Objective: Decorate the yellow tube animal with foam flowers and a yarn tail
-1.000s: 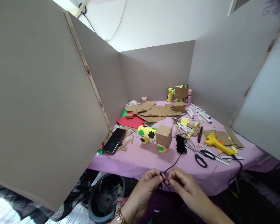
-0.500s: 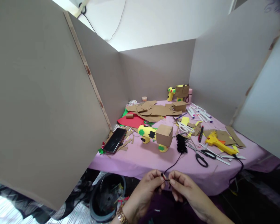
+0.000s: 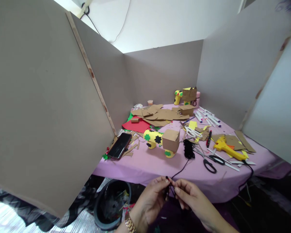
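Note:
My left hand (image 3: 153, 193) is closed in a pinch on the black yarn (image 3: 180, 171), and a small dark tip shows above its thumb. Close beside it, my right hand (image 3: 188, 193) also pinches the strand, thumb against forefinger. From my fingers the strand runs up to a black yarn bundle (image 3: 189, 149) lying on the table. Beyond my hands stands a yellow tube figure (image 3: 151, 137) with green and black flower patches. A cardboard box (image 3: 170, 141) forms its front end. What lies inside my left palm is hidden.
Black-handled scissors (image 3: 210, 165), a yellow glue gun (image 3: 229, 149) and white scissors (image 3: 192, 132) lie to the right. A phone (image 3: 120, 146) rests at left. Cardboard pieces (image 3: 169, 114) and markers (image 3: 208, 118) are farther back. A bucket (image 3: 97, 207) stands below the table edge; grey panels (image 3: 165, 71) enclose the table.
My left hand has turned slightly, and the dark tip above its thumb now points further up. My right hand has shifted a little left, still pinching the yarn.

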Demonstrator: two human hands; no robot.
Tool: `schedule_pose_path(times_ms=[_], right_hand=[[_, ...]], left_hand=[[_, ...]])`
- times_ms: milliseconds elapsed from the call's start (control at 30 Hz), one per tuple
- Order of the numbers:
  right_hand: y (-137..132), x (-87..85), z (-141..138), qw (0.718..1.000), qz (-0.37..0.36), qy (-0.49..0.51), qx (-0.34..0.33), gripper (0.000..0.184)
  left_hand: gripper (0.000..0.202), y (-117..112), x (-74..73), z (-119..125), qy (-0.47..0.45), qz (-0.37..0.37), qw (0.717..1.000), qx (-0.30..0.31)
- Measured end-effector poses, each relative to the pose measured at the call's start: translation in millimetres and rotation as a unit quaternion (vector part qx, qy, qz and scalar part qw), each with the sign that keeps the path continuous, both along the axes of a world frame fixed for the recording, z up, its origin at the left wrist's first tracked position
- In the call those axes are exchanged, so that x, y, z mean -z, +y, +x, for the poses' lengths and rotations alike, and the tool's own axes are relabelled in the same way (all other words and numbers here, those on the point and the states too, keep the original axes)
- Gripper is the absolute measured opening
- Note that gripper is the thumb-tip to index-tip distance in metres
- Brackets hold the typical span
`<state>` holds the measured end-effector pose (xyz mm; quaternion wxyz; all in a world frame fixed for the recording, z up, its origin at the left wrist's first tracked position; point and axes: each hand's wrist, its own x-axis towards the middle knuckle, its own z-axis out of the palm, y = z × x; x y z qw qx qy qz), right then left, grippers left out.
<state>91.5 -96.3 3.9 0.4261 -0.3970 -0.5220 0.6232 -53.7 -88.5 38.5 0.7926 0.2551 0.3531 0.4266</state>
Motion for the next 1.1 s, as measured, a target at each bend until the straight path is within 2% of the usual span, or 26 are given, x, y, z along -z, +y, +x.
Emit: schedule_pose_path(times_ms=[133,267,367,467,700,833,933,1000,1100], right_hand=[[0,8.2,2,0.998,0.039,-0.039,0.022,0.036],[-6,4.4,6,0.982,0.089,-0.12,0.114,0.029],[-13,-1.4,3,0.965,0.171,-0.173,0.097,0.024],[-16,-0.8,-6,0.938,0.245,-0.236,0.068,0.017],[-11,13.9,-17,0.869,0.316,-0.361,0.12,0.01],[-11,14.2,-16,0.794,0.436,-0.391,0.164,0.016],[-9,9.9,-19,0.747,0.469,-0.427,0.202,0.023],[-7,7.5,-20,0.736,0.47,-0.44,0.209,0.025],[-6,6.5,-21,0.755,0.458,-0.425,0.199,0.027]], left_hand=[[0.011,2,-0.1,2,0.019,0.002,0.999,-0.041],[0.013,4,3.2,2,0.056,-0.004,0.993,-0.102],[0.016,5,8.1,2,0.08,-0.01,0.988,-0.134],[0.019,4,11.3,5,0.075,0.002,0.985,-0.154],[0.021,1,14.0,12,0.026,-0.011,0.984,-0.174],[0.021,0,13.4,16,0.013,-0.01,0.981,-0.193],[0.02,-2,11.8,19,-0.004,0.001,0.98,-0.198],[0.019,-3,11.5,20,-0.012,0.004,0.981,-0.193],[0.019,-4,12.4,20,-0.011,0.001,0.983,-0.185]])
